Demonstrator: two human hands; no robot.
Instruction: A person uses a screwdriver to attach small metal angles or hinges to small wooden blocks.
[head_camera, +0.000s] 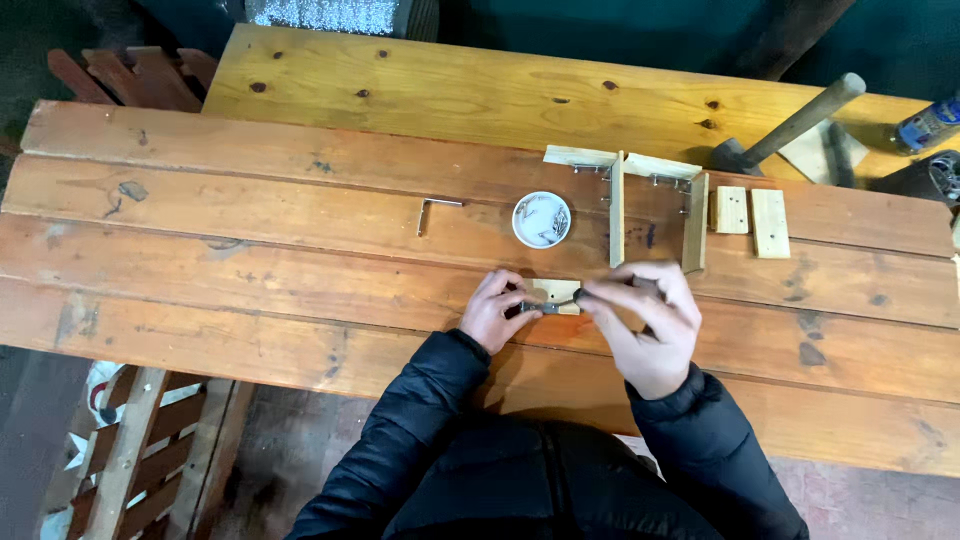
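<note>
A small pale wooden block (553, 294) is pinned to the plank workbench (250, 300) near its front edge by the pinching left hand (495, 312), so that a thin tool (562, 301), gripped in the closed right hand (645, 325), can be steadied against it.

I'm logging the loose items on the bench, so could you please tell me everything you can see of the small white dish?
The small white dish is round and shallow, with a plain white rim; its material cannot be told. It sits upright on the wooden table, beyond the person's hands and to the right of a bent metal key. It holds a heap of small greyish metal pieces, probably screws. Neither hand touches it.
</note>
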